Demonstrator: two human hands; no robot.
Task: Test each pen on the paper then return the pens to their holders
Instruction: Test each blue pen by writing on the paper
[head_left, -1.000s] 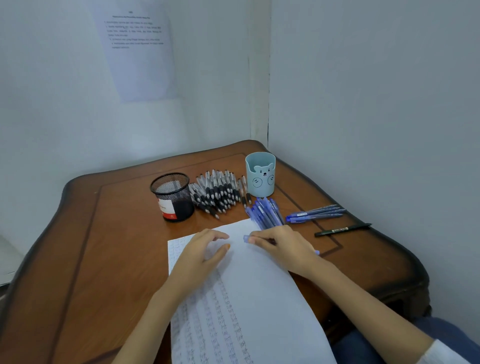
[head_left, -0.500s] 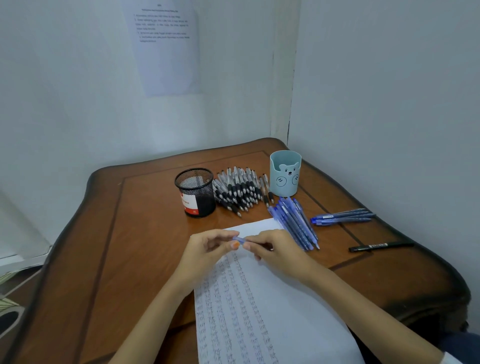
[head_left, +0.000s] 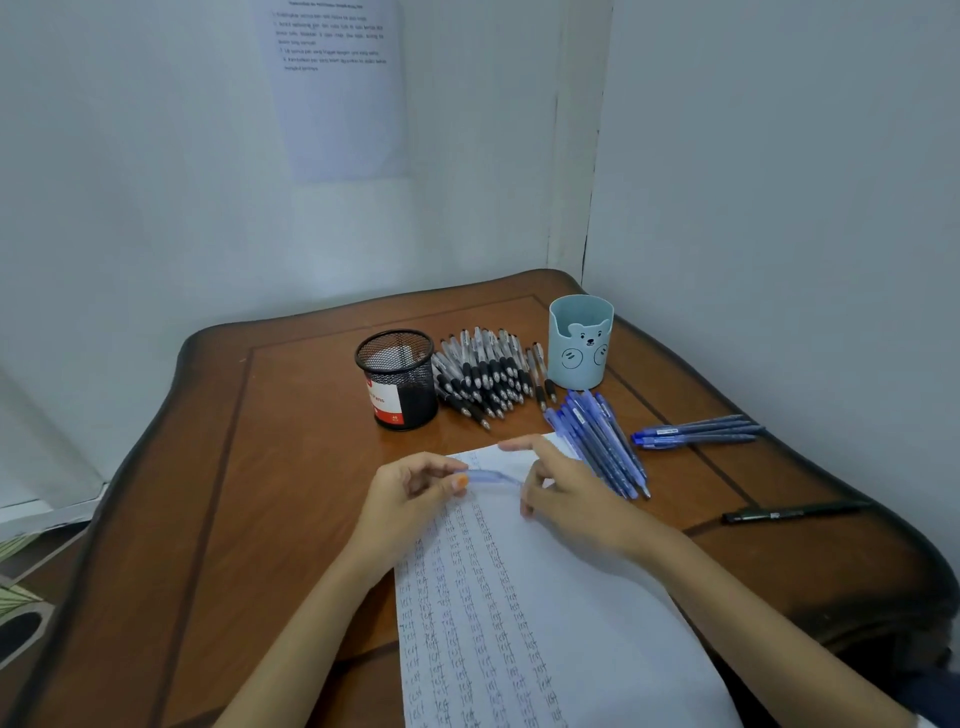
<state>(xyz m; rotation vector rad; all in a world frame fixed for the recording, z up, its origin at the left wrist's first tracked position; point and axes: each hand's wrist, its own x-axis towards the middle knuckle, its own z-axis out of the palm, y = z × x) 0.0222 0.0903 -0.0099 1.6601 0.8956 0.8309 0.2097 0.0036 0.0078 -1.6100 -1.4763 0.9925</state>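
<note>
White walls corner a brown table (head_left: 260, 519) with a written-over paper (head_left: 545, 623) on it. The left hand (head_left: 410, 499) pinches one end of a blue pen (head_left: 491, 476) and the right hand (head_left: 571, 499) grips the other, forefinger straight, holding the pen level just over the paper's top edge. Behind stand a mesh holder (head_left: 400, 379) and a bear cup (head_left: 581, 343), with black pens (head_left: 483, 374) heaped between them.

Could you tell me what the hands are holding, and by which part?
A blue pen: the left hand pinches its left end, the right hand holds its right end.
</note>
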